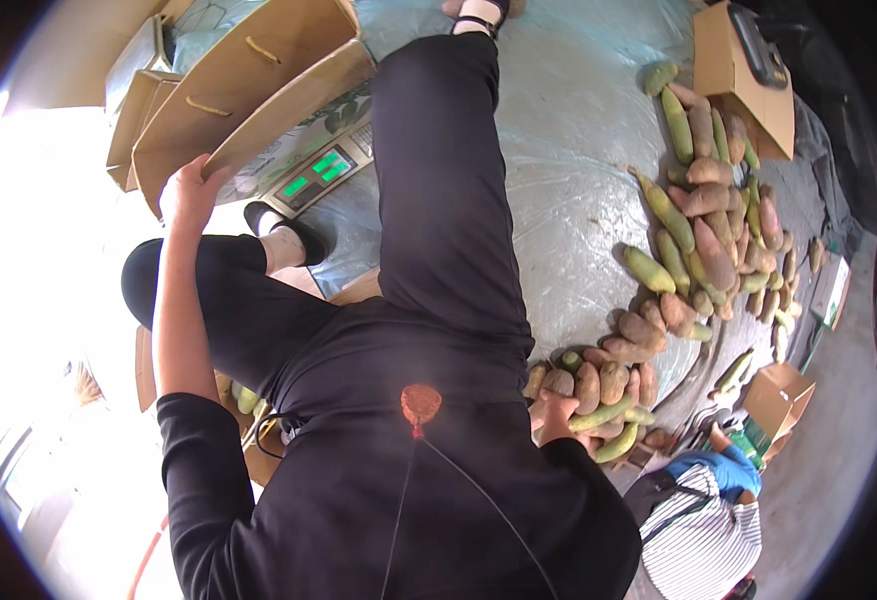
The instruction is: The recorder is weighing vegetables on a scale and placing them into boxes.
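Note:
My left hand (195,190) grips the upper edge of a tall cardboard box (268,92) with rope handles. Beneath that box is a digital scale (320,172) with lit green displays. At the near end of the long heap, my right hand (555,415) is closed around a brown sweet potato (558,382), its fingers partly hidden. Other sweet potatoes (715,255) lie in the heap, mixed with long yellow-green cucumbers (658,205). More cucumbers (608,412) lie right beside my right hand.
Clear plastic sheeting (573,180) covers the floor. A cardboard box (743,85) with a dark device on top stands at the far right. A person in a striped top (703,530) is at the lower right, near an opened carton (778,400). My knees flank the scale.

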`<state>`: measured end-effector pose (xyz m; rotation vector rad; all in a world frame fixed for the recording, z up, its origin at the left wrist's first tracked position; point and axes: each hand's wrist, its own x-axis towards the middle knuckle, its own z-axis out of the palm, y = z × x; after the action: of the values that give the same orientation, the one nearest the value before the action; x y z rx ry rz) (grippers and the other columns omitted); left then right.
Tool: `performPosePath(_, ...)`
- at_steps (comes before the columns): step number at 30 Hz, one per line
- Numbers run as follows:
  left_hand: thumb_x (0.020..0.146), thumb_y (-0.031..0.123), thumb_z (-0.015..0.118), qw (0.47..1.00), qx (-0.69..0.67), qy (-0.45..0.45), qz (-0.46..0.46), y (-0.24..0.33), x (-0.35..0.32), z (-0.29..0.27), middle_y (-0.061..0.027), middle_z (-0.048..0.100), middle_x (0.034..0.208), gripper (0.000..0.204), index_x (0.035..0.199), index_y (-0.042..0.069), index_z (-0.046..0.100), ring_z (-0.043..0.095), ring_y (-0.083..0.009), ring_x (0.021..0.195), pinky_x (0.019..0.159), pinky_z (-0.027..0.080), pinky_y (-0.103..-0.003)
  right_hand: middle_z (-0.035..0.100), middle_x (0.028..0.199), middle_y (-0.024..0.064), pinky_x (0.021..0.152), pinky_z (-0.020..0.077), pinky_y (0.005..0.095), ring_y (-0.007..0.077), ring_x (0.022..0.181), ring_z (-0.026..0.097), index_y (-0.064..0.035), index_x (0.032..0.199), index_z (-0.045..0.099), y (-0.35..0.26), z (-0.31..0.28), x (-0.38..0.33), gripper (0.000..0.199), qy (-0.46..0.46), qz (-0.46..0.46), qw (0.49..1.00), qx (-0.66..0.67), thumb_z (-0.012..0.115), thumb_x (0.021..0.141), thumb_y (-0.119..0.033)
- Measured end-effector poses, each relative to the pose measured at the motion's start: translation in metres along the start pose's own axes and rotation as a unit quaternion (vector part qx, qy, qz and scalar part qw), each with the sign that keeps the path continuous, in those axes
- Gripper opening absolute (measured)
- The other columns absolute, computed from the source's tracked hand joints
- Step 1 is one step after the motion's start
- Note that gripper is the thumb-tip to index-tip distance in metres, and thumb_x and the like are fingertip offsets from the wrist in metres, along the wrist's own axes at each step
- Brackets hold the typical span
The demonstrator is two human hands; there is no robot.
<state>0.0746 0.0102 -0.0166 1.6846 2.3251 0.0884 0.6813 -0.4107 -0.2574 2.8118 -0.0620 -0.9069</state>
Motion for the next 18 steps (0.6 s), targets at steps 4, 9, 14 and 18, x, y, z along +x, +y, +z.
performPosePath(4,0.077,0.026,0.066,1.000,-0.016,0.004,0.010,-0.012,-0.003,-0.009,-0.0157,0.063,0.072,0.026,0.092,0.004,0.067,0.062,-0.0293,0.068,0.064,0.047,-0.037,0.056,0.117,0.0200,0.093,0.0473,0.0398,0.0356,0.107,0.057,0.0022,0.118,0.040,-0.033,0.003,-0.039,0.089,0.041,0.004,0.995,-0.086,0.089,0.048,-0.023)
performPosePath(9,0.076,0.023,0.067,1.000,-0.006,0.022,0.016,-0.006,-0.006,-0.011,-0.0173,0.062,0.074,0.025,0.090,0.003,0.066,0.061,-0.0321,0.073,0.068,0.046,-0.039,0.056,0.116,0.0206,0.092,0.0476,0.0397,0.0349,0.105,0.058,0.0035,0.117,0.041,-0.020,0.013,-0.001,0.087,-0.015,0.000,1.000,-0.006,0.089,0.047,-0.019)
performPosePath(14,0.077,0.029,0.066,0.999,0.006,0.027,0.024,-0.017,-0.004,-0.001,-0.0150,0.065,0.078,0.026,0.093,0.008,0.068,0.063,-0.0311,0.074,0.067,0.048,-0.039,0.055,0.115,0.0204,0.090,0.0483,0.0398,0.0313,0.102,0.059,0.0057,0.115,0.043,-0.009,0.027,0.054,0.084,-0.080,-0.040,0.992,0.090,0.088,0.047,-0.014)
performPosePath(18,0.078,0.030,0.065,0.999,0.038,0.024,0.030,0.002,0.000,-0.006,-0.0145,0.065,0.081,0.023,0.089,0.010,0.067,0.063,-0.0328,0.084,0.073,0.048,-0.042,0.055,0.109,0.0183,0.082,0.0508,0.0387,0.0276,0.096,0.058,0.0073,0.119,0.040,-0.065,0.017,0.015,0.085,-0.128,-0.046,0.975,0.176,0.087,0.050,-0.009)
